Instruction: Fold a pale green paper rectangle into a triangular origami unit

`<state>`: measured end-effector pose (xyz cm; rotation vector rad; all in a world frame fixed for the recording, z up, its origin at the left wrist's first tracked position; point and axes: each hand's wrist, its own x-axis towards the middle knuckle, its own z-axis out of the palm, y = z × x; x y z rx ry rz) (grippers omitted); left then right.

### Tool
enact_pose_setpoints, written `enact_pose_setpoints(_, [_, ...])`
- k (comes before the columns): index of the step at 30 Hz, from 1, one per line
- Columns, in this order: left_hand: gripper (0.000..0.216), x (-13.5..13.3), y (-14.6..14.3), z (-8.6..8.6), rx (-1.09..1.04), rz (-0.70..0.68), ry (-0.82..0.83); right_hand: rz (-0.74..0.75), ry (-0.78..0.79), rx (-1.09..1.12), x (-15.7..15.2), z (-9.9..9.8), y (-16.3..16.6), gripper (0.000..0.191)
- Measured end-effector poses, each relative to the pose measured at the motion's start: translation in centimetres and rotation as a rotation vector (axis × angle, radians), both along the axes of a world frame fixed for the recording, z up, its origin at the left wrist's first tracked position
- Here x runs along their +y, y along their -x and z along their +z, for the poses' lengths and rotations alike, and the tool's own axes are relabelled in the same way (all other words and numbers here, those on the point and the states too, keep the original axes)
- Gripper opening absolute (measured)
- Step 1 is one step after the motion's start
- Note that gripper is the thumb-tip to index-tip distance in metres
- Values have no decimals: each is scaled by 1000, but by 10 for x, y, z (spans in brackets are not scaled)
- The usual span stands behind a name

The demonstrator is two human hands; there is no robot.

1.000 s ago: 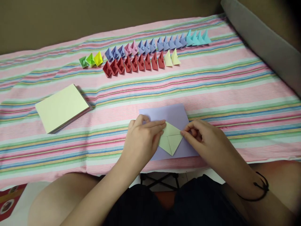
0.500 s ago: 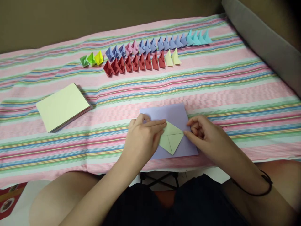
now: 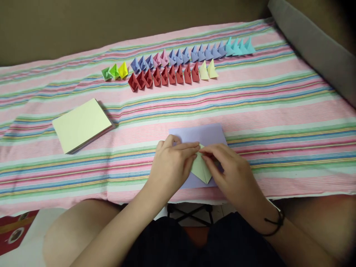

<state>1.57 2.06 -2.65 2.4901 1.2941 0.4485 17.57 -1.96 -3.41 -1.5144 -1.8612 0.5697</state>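
A pale yellow-green folded sheet of paper (image 3: 202,172) lies on a purple pad of paper (image 3: 196,134), one corner pointing toward me. My left hand (image 3: 172,160) presses the sheet down from the left, index and middle fingers together on its top edge. From the right, the thumb and index finger of my right hand (image 3: 233,167) pinch a flap of it near the upper middle. Both hands hide parts of the sheet, so its full shape does not show.
A stack of pale yellow paper (image 3: 83,124) sits at the left on the striped cloth (image 3: 144,122). Small folded paper pieces stand in rows farther back: red ones (image 3: 164,76), blue-purple ones (image 3: 179,56), turquoise ones (image 3: 240,47), and a few green and yellow ones (image 3: 115,71).
My right hand has moved left from the sheet's right corner to its upper middle, folding the right flap inward. My left hand stays on the sheet. The view has shifted slightly.
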Motion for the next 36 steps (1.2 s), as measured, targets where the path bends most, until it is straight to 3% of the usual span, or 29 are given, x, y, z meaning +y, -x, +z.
enact_pose_setpoints(5, [31, 2, 1, 1, -17, -17, 19, -29, 32, -48, 3, -10, 8, 13])
enact_pose_setpoints(15, [59, 19, 11, 6, -55, -147, 168, -54, 18, -171, 5, -9, 12, 8])
enact_pose_setpoints(36, [65, 21, 15, 5, -53, -192, 181, -139, 14, -334, 10, -10, 23, 39])
